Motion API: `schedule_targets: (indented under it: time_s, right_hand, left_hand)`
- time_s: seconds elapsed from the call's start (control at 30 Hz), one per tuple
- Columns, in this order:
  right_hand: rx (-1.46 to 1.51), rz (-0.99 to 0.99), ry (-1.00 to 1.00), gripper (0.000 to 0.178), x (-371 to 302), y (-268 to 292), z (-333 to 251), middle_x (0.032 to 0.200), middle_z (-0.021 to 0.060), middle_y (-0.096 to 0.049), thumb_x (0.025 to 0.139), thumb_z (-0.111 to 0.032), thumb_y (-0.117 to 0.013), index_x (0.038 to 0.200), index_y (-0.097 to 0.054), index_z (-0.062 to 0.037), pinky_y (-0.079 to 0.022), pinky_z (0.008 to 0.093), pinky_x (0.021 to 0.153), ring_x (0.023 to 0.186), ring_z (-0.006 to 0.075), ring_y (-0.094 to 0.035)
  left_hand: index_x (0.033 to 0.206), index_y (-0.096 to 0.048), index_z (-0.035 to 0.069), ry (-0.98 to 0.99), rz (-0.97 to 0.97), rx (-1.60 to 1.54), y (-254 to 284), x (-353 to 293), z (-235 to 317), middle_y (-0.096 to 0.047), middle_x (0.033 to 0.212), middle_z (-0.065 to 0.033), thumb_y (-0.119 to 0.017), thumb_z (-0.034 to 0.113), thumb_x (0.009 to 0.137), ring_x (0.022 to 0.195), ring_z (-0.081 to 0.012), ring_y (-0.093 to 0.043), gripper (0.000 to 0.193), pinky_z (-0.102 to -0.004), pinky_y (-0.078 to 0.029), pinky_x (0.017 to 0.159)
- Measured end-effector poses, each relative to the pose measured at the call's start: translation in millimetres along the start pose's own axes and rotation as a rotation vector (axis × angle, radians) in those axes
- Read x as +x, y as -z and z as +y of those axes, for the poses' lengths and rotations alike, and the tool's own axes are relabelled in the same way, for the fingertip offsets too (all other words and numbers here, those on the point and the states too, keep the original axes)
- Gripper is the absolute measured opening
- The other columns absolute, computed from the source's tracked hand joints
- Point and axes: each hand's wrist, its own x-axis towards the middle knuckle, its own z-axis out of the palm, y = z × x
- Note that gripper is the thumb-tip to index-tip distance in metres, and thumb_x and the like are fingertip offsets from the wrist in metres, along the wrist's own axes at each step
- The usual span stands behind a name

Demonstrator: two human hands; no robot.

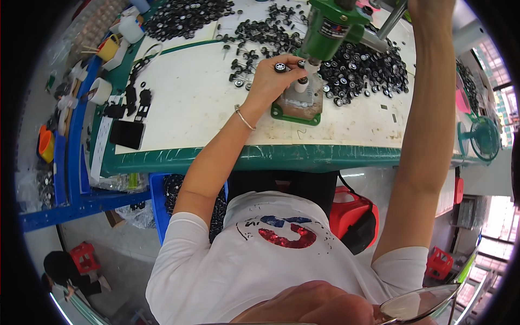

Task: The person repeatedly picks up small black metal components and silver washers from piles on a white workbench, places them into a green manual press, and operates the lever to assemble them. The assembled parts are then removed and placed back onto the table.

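Observation:
My left hand is closed in a pinch at the base of a green hand press. Between its fingers is a small black toy wheel with a silvery hub, and another black wheel shows at the fingertips. Whether an axle joins them is hidden. Just below the fingertips, a short white post topped with a black piece stands on the press base. My right arm reaches up to the top edge, where my right hand is mostly cut off beside the press lever; its fingers are out of sight.
Heaps of black wheels lie right of the press, with wheels on axles behind it and another pile at the far left. A black phone rests near the left table edge. A small green fan stands at right.

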Motion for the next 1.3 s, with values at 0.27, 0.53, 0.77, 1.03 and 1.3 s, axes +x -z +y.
schedule_targets:
  time_s: [0.27,0.53,0.77,1.03,1.3]
  right_hand:
    - [-0.08,0.096,-0.208,0.017,11.2,10.8,42.5,0.061,-0.0074,-0.045,0.087,-0.016,-0.061,0.1,-0.064,-0.0054,-0.026,0.0191,0.039,0.044,0.0036,-0.036]
    - [-0.413,0.049,-0.217,0.037,-86.9,47.0,55.1,0.115,0.0066,-0.061,0.096,-0.028,-0.048,0.121,-0.059,-0.0025,-0.05,0.026,0.071,0.085,0.013,-0.059]
    - [-0.759,-0.454,-0.543,0.022,-194.3,87.6,79.4,0.085,0.003,-0.065,0.086,-0.022,-0.065,0.103,-0.066,-0.0075,-0.047,0.0265,0.063,0.071,0.013,-0.059]
    - [-0.98,-0.609,-0.287,0.016,-260.1,84.8,92.2,0.097,0.0058,-0.056,0.081,-0.006,-0.066,0.096,-0.061,-0.006,-0.049,0.0346,0.069,0.08,0.0236,-0.061]
    - [-0.82,-0.428,-0.192,0.014,-271.5,85.2,102.7,0.096,0.0092,-0.059,0.083,0.004,-0.061,0.096,-0.06,-0.0002,-0.05,0.0287,0.071,0.08,0.0195,-0.061]
  left_hand:
    - [0.08,-0.06,0.007,0.226,0.103,-0.257,73.2,-11.3,1.0,-0.058,0.072,0.0001,-0.066,0.025,0.084,0.055,-0.0048,-0.048,0.02,-0.0176,-0.026,0.04]
    - [0.091,-0.06,0.006,0.301,0.082,-0.132,119.8,-56.9,-3.5,-0.057,0.072,-0.0017,-0.064,0.021,0.086,0.052,-0.0056,-0.048,0.017,-0.0169,-0.026,0.038]
    - [0.092,-0.059,0.005,0.546,-0.233,0.127,177.1,-158.0,43.1,-0.063,0.08,-0.0066,-0.071,0.013,0.078,0.056,-0.0076,-0.052,0.02,-0.0195,-0.039,0.048]
    - [0.114,-0.062,0.003,0.684,-0.279,1.468,249.6,-277.7,-2.8,-0.067,0.092,-0.0094,-0.075,0.009,0.072,0.085,-0.0166,-0.065,0.045,-0.0297,-0.051,0.079]
    - [0.102,-0.067,0.001,0.089,-0.301,0.73,112.4,-125.4,51.7,-0.068,0.101,-0.0046,-0.067,0.007,0.082,0.088,-0.0141,-0.064,0.021,-0.0282,-0.05,0.074]
